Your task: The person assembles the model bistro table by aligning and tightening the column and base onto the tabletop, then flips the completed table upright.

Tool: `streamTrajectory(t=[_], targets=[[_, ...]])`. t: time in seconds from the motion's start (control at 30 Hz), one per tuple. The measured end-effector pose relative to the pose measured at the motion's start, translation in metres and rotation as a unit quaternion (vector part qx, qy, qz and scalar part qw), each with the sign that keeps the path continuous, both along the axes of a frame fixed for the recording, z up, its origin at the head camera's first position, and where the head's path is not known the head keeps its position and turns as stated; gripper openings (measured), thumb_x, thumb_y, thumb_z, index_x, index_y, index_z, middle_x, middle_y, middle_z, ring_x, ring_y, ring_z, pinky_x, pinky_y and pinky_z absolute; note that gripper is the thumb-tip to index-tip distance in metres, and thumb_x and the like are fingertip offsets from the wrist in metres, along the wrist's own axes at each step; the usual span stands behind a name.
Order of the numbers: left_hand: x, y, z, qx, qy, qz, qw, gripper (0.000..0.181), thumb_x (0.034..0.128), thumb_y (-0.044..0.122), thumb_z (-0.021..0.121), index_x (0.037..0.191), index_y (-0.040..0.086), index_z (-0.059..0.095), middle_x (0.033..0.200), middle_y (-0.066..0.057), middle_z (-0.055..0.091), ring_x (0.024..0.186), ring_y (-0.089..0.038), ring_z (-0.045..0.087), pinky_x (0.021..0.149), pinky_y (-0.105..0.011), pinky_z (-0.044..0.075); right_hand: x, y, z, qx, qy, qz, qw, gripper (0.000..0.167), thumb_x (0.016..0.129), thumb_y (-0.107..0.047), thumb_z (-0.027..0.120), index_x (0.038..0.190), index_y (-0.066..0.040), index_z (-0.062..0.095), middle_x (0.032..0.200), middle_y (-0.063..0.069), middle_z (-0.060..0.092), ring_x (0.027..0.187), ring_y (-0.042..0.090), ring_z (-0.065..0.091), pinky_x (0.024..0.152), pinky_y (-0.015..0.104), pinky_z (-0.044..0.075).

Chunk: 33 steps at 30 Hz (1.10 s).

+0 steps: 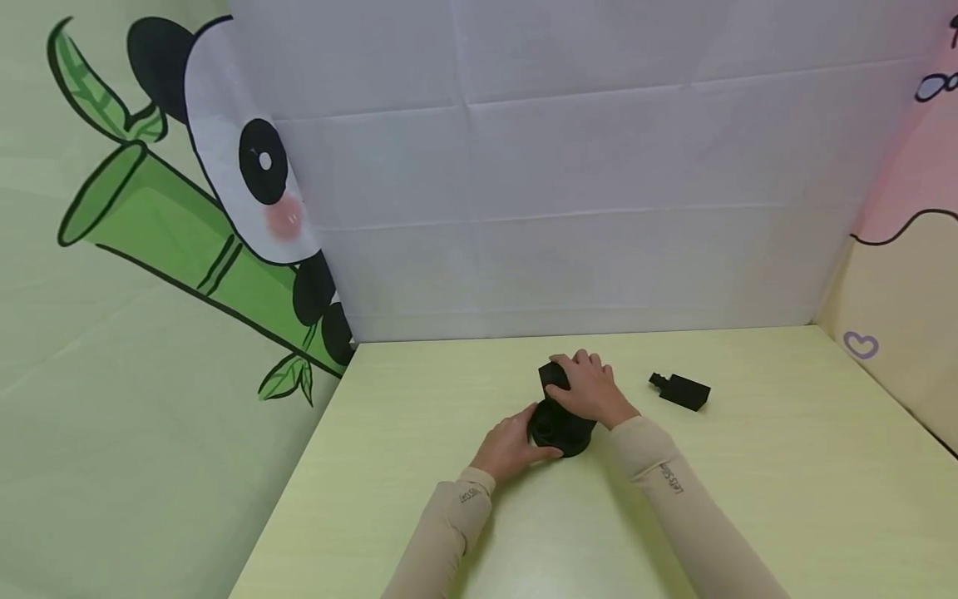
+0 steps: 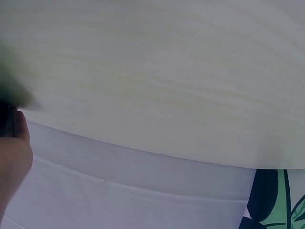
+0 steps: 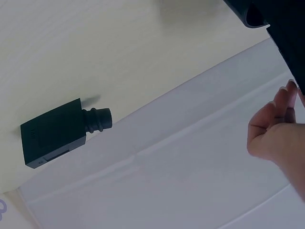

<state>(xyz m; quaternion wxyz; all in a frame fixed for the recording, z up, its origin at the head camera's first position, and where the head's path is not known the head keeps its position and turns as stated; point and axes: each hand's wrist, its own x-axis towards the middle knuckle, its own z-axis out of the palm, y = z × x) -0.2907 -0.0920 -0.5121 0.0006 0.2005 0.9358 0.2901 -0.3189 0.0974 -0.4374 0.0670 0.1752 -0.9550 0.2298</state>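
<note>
A black object with a round lower body (image 1: 557,428) and a boxy upper part (image 1: 554,378) stands on the table; its kind is unclear. My left hand (image 1: 512,445) holds the round body from the left, thumb in front and fingers behind. With my right hand (image 1: 591,389) I grip the boxy part from the right, covering some of it. The right wrist view shows the right hand (image 3: 279,129) with fingertips against a dark flat side. Only the left hand's edge (image 2: 14,155) shows in the left wrist view.
A black box-shaped piece with a ribbed round neck (image 1: 681,391) lies to the right of my right hand. The pale yellow table (image 1: 389,433) ends at a white cloth backdrop (image 1: 569,274). Printed side panels (image 1: 165,466) stand left and right.
</note>
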Motion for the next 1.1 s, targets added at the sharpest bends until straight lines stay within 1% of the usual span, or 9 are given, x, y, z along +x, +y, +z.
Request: streamTrajectory(t=[0.1, 0.3, 0.37, 0.5, 0.6, 0.77, 0.87, 1.0, 1.1], targets=[[0.001, 0.0, 0.001, 0.004, 0.002, -0.002, 1.0, 0.09, 0.084, 0.051, 0.085, 0.153, 0.006, 0.048, 0.141, -0.013, 0.063, 0.123, -0.031, 0.063, 0.102, -0.046, 0.051, 0.0, 0.003, 0.002, 0.007, -0.001, 0.005, 1.0, 0.05, 0.101, -0.03, 0.066, 0.142, -0.004, 0.056, 0.119, 0.024, 0.054, 0.11, 0.045, 0.049, 0.093, 0.062, 0.041], [0.002, -0.001, 0.0, 0.001, 0.005, -0.003, 1.0, 0.093, 0.0842, 0.053, 0.084, 0.154, 0.003, 0.047, 0.142, -0.015, 0.061, 0.125, -0.032, 0.062, 0.102, -0.047, 0.051, 0.001, 0.007, 0.004, 0.011, 0.001, -0.025, 0.9996, 0.051, 0.1, -0.037, 0.07, 0.131, 0.001, 0.057, 0.118, 0.025, 0.06, 0.113, 0.048, 0.053, 0.096, 0.064, 0.043], [0.002, -0.001, 0.0, 0.0, 0.005, -0.002, 1.0, 0.094, 0.0842, 0.054, 0.084, 0.154, 0.003, 0.047, 0.142, -0.015, 0.061, 0.125, -0.032, 0.062, 0.102, -0.047, 0.051, 0.0, 0.008, 0.004, 0.008, 0.0, -0.031, 0.9995, 0.052, 0.1, -0.038, 0.069, 0.132, 0.001, 0.058, 0.121, 0.026, 0.06, 0.115, 0.048, 0.053, 0.098, 0.065, 0.042], [0.002, -0.001, 0.0, 0.001, 0.004, -0.002, 1.0, 0.094, 0.0841, 0.054, 0.083, 0.154, 0.003, 0.046, 0.143, -0.015, 0.061, 0.125, -0.033, 0.061, 0.102, -0.048, 0.051, 0.0, 0.01, 0.004, 0.01, -0.004, -0.032, 0.9994, 0.056, 0.102, -0.039, 0.065, 0.14, 0.003, 0.056, 0.127, 0.028, 0.059, 0.118, 0.049, 0.052, 0.1, 0.066, 0.042], [0.002, -0.001, 0.0, 0.001, 0.003, -0.001, 1.0, 0.095, 0.0841, 0.055, 0.083, 0.154, 0.003, 0.046, 0.143, -0.015, 0.06, 0.126, -0.033, 0.061, 0.103, -0.048, 0.05, 0.0, 0.01, 0.005, 0.011, -0.004, -0.03, 0.9995, 0.055, 0.103, -0.038, 0.064, 0.139, 0.003, 0.057, 0.123, 0.028, 0.059, 0.115, 0.048, 0.053, 0.099, 0.065, 0.044], [0.002, 0.0, 0.001, 0.0, 0.001, 0.001, 1.0, 0.094, 0.0839, 0.054, 0.084, 0.154, 0.004, 0.047, 0.143, -0.015, 0.061, 0.126, -0.032, 0.061, 0.103, -0.047, 0.05, 0.0, 0.011, 0.002, 0.007, 0.001, -0.046, 0.9989, 0.049, 0.102, -0.039, 0.065, 0.126, 0.003, 0.061, 0.113, 0.025, 0.062, 0.109, 0.047, 0.056, 0.094, 0.063, 0.047], [0.003, 0.001, 0.002, 0.001, 0.0, 0.002, 1.0, 0.094, 0.0838, 0.054, 0.084, 0.154, 0.004, 0.047, 0.143, -0.015, 0.061, 0.126, -0.032, 0.061, 0.103, -0.048, 0.05, 0.0, 0.011, 0.002, 0.001, 0.003, -0.056, 0.9984, 0.05, 0.102, -0.041, 0.064, 0.125, 0.003, 0.061, 0.114, 0.025, 0.063, 0.109, 0.048, 0.057, 0.093, 0.063, 0.048], [0.003, 0.001, 0.002, -0.001, 0.0, 0.003, 1.0, 0.094, 0.0838, 0.054, 0.084, 0.155, 0.004, 0.046, 0.143, -0.015, 0.061, 0.126, -0.032, 0.061, 0.103, -0.047, 0.05, 0.001, 0.012, 0.002, 0.001, 0.005, -0.053, 0.9986, 0.05, 0.103, -0.041, 0.062, 0.125, 0.005, 0.064, 0.114, 0.026, 0.063, 0.109, 0.048, 0.057, 0.092, 0.063, 0.048], [0.002, 0.001, 0.002, 0.0, 0.002, 0.002, 1.0, 0.093, 0.0839, 0.053, 0.084, 0.154, 0.005, 0.047, 0.143, -0.014, 0.061, 0.126, -0.031, 0.061, 0.103, -0.047, 0.05, -0.001, 0.012, 0.001, 0.008, 0.013, -0.057, 0.9982, 0.049, 0.102, -0.041, 0.063, 0.116, 0.005, 0.065, 0.107, 0.024, 0.063, 0.105, 0.046, 0.058, 0.089, 0.061, 0.049]])
